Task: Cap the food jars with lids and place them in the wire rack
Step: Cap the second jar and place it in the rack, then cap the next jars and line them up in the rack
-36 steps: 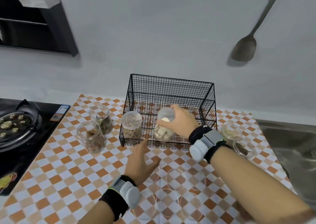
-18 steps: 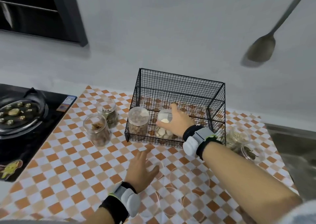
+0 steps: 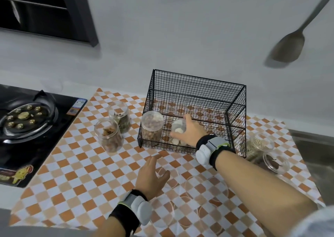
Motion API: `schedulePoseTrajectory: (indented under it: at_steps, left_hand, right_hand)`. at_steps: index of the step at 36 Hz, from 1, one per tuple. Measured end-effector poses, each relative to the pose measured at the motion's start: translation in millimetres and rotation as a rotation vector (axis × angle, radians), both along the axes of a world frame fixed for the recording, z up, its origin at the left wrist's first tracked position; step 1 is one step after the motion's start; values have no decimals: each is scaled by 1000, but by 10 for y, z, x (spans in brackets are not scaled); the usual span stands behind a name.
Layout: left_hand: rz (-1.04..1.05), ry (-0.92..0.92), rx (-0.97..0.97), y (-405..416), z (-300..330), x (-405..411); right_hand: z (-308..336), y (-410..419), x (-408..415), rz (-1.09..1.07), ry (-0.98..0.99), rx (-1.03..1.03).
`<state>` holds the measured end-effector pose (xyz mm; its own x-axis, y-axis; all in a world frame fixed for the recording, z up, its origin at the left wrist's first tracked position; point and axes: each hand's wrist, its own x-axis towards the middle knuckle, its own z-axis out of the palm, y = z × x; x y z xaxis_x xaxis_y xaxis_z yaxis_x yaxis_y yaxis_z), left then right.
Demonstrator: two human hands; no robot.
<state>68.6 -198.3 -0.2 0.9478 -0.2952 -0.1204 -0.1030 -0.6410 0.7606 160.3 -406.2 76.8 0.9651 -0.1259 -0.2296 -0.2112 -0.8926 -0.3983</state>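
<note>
Wire rack stands on the checkered counter, against the wall. Inside it, at its front-left corner, a capped jar of brown nuts stands upright. Just right of that jar, within the rack, the right hand grips a jar of pale slices — fingers curled round its top and side; whether its base touches the rack floor cannot be told. The left hand rests in front of the rack, fingers spread and relaxed, holding nothing, beside clear lids lying flat. Left of the rack stand two uncapped jars. Right of the rack — two further jars, partly hidden. A stove sits far left of the rack.
</note>
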Motion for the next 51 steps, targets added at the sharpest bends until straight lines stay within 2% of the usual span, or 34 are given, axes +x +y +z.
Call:
schedulePoseTrajectory:
  at_steps: [7,10,15,20,22,25,28,31,37,41,51]
  left_hand:
    - [92,-32,-20,39,-6,49]
    - [137,-87,-29,83,8,89]
    - [185,-226,-7,252,36,173]
    - [393,-382,31,487,30,319]
    - [470,-424,8,589,40,406]
    - [576,-469,-12,718,89,519]
    - [720,-363,34,798,161,647]
    - [780,-330,51,882,186,769]
    - [835,-229,23,987,109,937]
    - [823,-183,0,1013,41,1028]
    - [834,-64,-28,1031,-75,1151]
  right_hand:
    - [-43,-33,13,-19,3,7]
    - [-41,-21,-49,-34,-29,-90]
    - [-126,17,-270,-4,-351,-224]
    - [-364,25,-547,227,-736,-221]
    - [-501,25,-639,339,-765,-184]
    - [-708,51,-787,443,-731,-156]
    - [-851,99,-932,506,-716,-184]
    - [-923,146,-1055,515,-637,-194]
    - [-995,216,-1141,432,-92,-98]
    - [-1015,291,-1185,348,-38,-52]
    - [-1199,419,-1188,272,53,-112]
